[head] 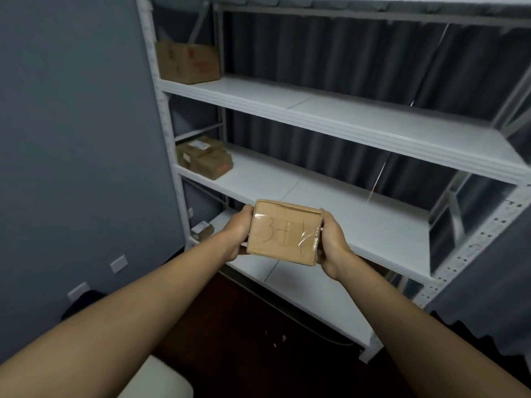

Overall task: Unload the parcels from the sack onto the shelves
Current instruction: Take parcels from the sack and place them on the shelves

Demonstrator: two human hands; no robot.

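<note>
While the left hand grips its left edge, a taped brown parcel marked "3-1" is held in the air before the white shelves; the right hand clasps its right edge, fingers curled underneath.

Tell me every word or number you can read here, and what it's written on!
"3-1": handwritten on the parcel held in both hands.
Red print on the big box, top shelf: too blurred to read.
Labels on the stacked boxes and the low small box: too small to read.
</note>
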